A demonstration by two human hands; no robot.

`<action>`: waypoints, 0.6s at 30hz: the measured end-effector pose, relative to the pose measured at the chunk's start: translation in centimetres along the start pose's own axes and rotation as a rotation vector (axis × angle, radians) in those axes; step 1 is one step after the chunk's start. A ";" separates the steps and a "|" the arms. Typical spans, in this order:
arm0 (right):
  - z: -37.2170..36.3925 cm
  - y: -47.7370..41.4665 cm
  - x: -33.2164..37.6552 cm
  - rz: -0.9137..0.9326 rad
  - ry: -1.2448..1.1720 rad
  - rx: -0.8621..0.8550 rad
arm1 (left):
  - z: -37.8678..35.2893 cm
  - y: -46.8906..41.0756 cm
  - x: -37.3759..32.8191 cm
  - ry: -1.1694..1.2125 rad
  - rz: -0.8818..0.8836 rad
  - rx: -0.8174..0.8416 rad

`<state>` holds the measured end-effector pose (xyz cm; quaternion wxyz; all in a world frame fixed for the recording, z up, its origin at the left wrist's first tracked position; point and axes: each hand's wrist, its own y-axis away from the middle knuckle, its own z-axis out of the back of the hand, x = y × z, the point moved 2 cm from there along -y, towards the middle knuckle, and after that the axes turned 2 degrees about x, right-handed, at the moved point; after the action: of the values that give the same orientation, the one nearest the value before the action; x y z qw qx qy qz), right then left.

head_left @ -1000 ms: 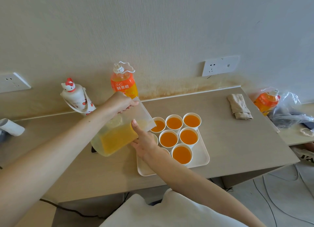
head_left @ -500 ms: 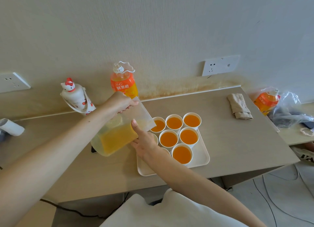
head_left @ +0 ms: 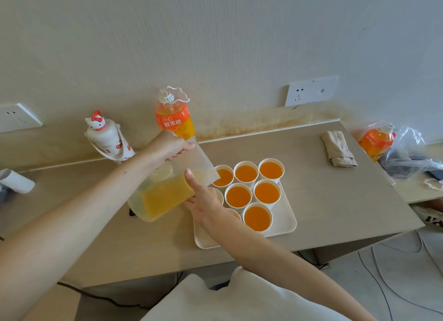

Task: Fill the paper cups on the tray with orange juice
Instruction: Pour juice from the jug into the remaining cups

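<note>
A white tray (head_left: 286, 221) on the beige table holds several paper cups; those in plain view, such as the front cup (head_left: 257, 218) and the back-right cup (head_left: 271, 170), are full of orange juice. Two more cup rims (head_left: 220, 196) peek out from under my right hand, their contents hidden. My left hand (head_left: 170, 146) grips the top of a clear plastic pitcher (head_left: 163, 197) of juice, tilted with its spout over the back-left cup (head_left: 225, 177). My right hand (head_left: 203, 200) rests its straight thumb on the pitcher's side, fingers hidden beneath it.
An orange juice bottle (head_left: 174, 119) and a white cartoon-cat flask (head_left: 106, 136) stand by the wall behind the pitcher. A folded cloth (head_left: 338, 148) lies at the table's right; beyond it are another juice bottle (head_left: 376, 140) and a plastic bag (head_left: 412, 152). A white roll (head_left: 15, 181) lies at left.
</note>
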<state>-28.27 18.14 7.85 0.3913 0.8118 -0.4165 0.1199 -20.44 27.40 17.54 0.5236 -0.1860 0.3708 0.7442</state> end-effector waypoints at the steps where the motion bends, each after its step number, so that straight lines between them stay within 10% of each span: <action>1: 0.0 -0.1 0.0 -0.002 0.004 -0.002 | 0.0 0.0 0.0 0.002 0.001 -0.001; 18: 0.9 -1.9 -0.1 0.095 0.103 -0.043 | 0.2 -0.4 1.2 0.103 -0.018 0.007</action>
<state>-26.99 18.20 6.21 0.4235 0.7753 -0.4363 0.1707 -20.55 28.37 16.72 0.5110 -0.2255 0.3980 0.7277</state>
